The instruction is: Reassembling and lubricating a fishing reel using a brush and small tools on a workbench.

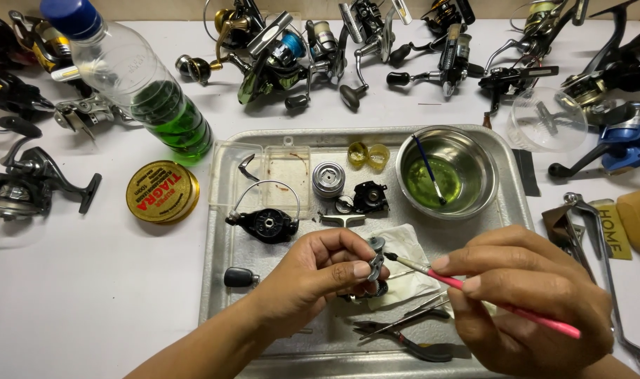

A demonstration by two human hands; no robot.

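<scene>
Covering the white table (88,295) along its far edge and left side are many assembled fishing reels (278,52), so the one being worked on looks to be one of a batch, and I judge it roughly mid-way: stripped down, cleaning under way, nothing put back together yet. On the metal tray (218,281) at the table's near middle the reel lies in pieces: the black body with its wire bail (264,223) near the tray's left edge, the silver spool (328,179) and a small black housing (370,196) toward the far side, a black knob (241,277) by the near left corner. A plastic bottle of green liquid (167,112) lies beyond the tray's far left corner, and a steel bowl (446,172) in the far right corner holds some of that liquid with a second brush standing in it. Pliers (411,340) rest at the near edge. Above the folded paper towel (404,263) the left hand (313,277) has thumb and fingers pinched on a small metal part (376,258), while the right hand (523,302) grips a pink brush (502,303) with its fingers closed around it, bristles touching the part. The other pieces still look unbrushed or waiting.
</scene>
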